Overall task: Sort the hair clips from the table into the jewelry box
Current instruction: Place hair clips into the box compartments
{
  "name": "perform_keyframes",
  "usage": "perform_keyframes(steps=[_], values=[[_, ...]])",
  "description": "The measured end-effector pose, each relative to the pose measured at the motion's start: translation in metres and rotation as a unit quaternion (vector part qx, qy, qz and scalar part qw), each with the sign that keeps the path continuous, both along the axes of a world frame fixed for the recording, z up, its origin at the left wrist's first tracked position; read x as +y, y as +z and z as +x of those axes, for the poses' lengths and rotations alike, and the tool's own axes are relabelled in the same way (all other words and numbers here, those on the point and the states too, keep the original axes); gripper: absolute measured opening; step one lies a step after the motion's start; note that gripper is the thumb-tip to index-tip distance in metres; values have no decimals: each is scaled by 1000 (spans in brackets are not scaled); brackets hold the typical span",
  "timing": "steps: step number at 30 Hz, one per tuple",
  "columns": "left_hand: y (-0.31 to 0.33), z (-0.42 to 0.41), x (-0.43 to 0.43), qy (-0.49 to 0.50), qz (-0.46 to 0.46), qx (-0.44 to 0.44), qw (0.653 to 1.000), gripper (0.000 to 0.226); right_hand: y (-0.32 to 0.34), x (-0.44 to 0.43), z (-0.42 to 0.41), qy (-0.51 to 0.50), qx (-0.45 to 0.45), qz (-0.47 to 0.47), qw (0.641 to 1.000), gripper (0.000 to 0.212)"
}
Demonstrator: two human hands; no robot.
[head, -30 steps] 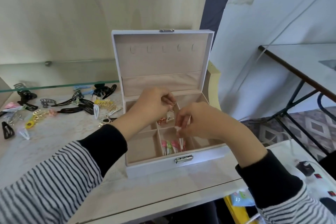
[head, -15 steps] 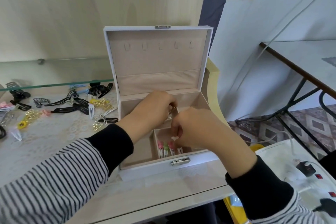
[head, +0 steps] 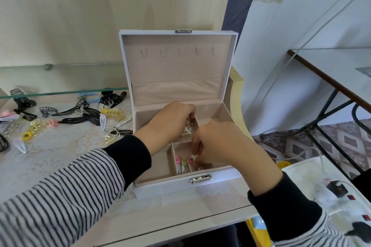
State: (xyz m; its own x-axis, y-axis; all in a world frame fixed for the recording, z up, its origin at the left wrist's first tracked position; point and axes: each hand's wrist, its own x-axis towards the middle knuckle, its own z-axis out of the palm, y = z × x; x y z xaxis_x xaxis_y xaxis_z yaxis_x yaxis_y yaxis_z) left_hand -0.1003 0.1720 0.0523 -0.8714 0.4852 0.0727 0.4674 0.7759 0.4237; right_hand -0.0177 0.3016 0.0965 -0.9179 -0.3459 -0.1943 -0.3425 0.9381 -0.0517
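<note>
Overall: both hands worked inside the open jewelry box (head: 220, 181), which stood on the table (head: 60, 158) with its lid (head: 176, 62) upright.
Right hand (head: 222, 142): fingertips pinched a small white-topped clip (head: 194, 156), held low over the front middle compartment.
Left hand (head: 170, 120): fingers were curled round a small metallic clip (head: 187, 129) above a rear compartment; how firmly, I could not tell.
Sorted clips (head: 183, 163): a short row with pink and green tops lay side by side in that front compartment, just beside the white-topped one.
Unsorted clips (head: 80, 118): a loose scatter of black claw, gold wire and flat snap pieces lay on the table to the left, well apart from the box.
Weight: the snap clips looked very light, so a two-finger pinch should do.
Stiffness: thin metal blades, probably stiff and springy rather than soft.
Surface: smooth and likely slippery, so a loose pinch could let one twist out.
Fragile part: the little moulded top seemed the weakest point.
Best hold: across the flat blade near the top, not on the ornament.
Claw clips: bulkier, and best taken by the body without squeezing the levers.
Gold wire pieces: likely to snag on each other, so lift one singly.
</note>
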Motion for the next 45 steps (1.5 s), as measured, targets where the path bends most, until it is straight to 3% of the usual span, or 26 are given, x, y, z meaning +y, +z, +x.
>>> perform_keyframes(steps=[6,11,14,21,25,28,34,41,45], values=[[2,2,-4,3,18,-8,1000,31,8,7,-1,-47,-32,-48,997,27],[17,14,-11,-6,15,30,999,28,14,14,-1,-88,-19,-101,991,19],[30,30,-19,0,63,77,995,31,15,14,-1,-111,13,-138,984,16],[46,63,-69,64,234,239,940,28,14,-28,-4,-91,109,-282,949,19],[36,71,-116,148,244,299,911,26,11,-76,-5,-77,155,-370,913,22],[24,73,-152,225,245,306,892,26,6,-120,-2,-47,169,-385,906,28],[-15,68,-210,309,170,294,889,30,-20,-196,0,-5,230,-368,901,34],[-52,57,-238,342,-14,199,918,48,-71,-239,-22,-102,273,-214,932,42],[-59,48,-239,362,-94,171,911,52,-88,-247,-44,-145,297,-184,926,39]])
